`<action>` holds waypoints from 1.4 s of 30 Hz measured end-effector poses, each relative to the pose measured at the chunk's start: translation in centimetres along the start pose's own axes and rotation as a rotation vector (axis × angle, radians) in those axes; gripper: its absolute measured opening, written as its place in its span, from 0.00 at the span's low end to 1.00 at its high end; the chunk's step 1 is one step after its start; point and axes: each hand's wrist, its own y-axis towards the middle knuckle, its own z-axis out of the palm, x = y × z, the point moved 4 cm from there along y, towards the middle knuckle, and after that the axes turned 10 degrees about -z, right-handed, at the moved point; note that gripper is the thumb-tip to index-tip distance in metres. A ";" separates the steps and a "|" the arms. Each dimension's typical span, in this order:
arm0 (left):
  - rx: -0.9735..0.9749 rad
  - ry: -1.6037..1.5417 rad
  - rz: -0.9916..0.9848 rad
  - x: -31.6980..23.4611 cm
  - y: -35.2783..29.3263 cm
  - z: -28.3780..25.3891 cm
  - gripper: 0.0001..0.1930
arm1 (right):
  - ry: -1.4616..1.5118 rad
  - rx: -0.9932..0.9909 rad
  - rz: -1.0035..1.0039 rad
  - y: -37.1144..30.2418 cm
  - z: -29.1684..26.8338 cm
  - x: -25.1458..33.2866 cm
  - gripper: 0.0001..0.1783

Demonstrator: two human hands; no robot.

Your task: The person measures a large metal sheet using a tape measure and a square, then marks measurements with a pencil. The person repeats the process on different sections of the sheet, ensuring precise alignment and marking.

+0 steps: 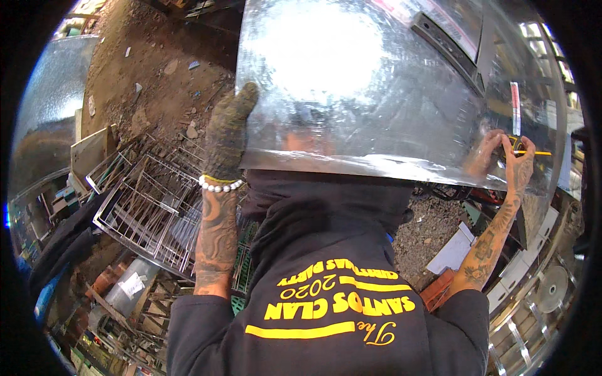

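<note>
A large shiny metal sheet (376, 125) spans the upper middle, its near edge against my dark shirt. My left hand (227, 138), in a dark knit glove with a white bead bracelet at the wrist, is closed over the sheet's left edge; its thumb is hidden. At the sheet's right side my bare right hand (519, 156) pinches a thin yellow pencil (537, 153). A small black-and-yellow tape measure (515, 144) sits at its fingertips. A narrow white-and-red strip (516, 106) runs up from there. The hand's reflection shows in the metal.
A dark metal bar (445, 50) lies across the sheet's far right part. Wire racks (160, 213) and scrap metal crowd the ground at left. Another sheet (47, 100) stands at the far left. Brown dirt (163, 69) with litter lies beyond. A round disc (552, 288) is at lower right.
</note>
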 end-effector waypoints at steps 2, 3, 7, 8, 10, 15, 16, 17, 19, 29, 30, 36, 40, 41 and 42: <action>0.056 -0.053 -0.102 1.0 0.6 -0.3 0.19 | 0.041 0.018 0.023 -0.1 0.3 -0.4 0.38; 0.047 -0.033 -0.041 1.0 0.3 -0.4 0.18 | 0.071 0.043 0.050 -0.1 0.1 0.0 0.37; 0.079 -0.114 0.010 1.1 0.4 0.2 0.17 | 0.292 0.193 0.057 0.4 -0.9 -1.7 0.37; 0.102 -0.171 -0.027 1.3 0.7 0.3 0.17 | 0.290 0.226 0.074 0.8 -1.0 -2.5 0.36; 0.075 -0.175 0.030 1.6 0.9 0.1 0.17 | 0.295 0.300 0.105 1.7 -0.9 -2.8 0.36; -0.267 -0.047 0.316 0.1 -0.8 -0.8 0.13 | 0.069 0.238 0.132 0.9 -2.5 -3.3 0.33; -0.375 -0.038 0.324 -0.8 -2.5 -1.5 0.13 | 0.153 0.132 0.134 -0.2 -4.1 -0.6 0.31; -0.468 -0.046 0.340 -1.3 -4.0 -1.9 0.12 | 0.233 0.092 0.161 -1.5 -5.9 0.5 0.29; -0.303 -0.174 0.326 -1.2 -8.0 -0.8 0.10 | 0.388 0.015 0.102 -3.6 -7.7 3.2 0.27; 0.845 -0.078 0.276 4.1 -13.0 13.8 0.30 | 1.037 0.207 -0.201 -10.4 -7.7 27.7 0.32; 0.771 0.030 0.439 4.1 -12.8 13.3 0.31 | 1.029 0.215 -0.238 -10.7 -7.6 27.8 0.35; 1.137 -0.425 -0.089 3.6 -12.9 10.2 0.35 | 1.872 0.494 -0.236 -11.8 -5.7 26.6 0.68; 1.256 -0.405 -0.197 3.7 -12.8 9.4 0.38 | 1.758 0.621 -0.191 -13.1 -6.2 26.8 0.60; 1.229 -0.354 -0.225 3.4 -12.8 9.3 0.41 | 1.621 0.687 -0.278 -13.2 -6.3 26.6 0.53; 1.199 -0.301 -0.253 3.1 -12.8 9.1 0.44 | 1.527 0.650 -0.361 -13.0 -6.6 27.1 0.50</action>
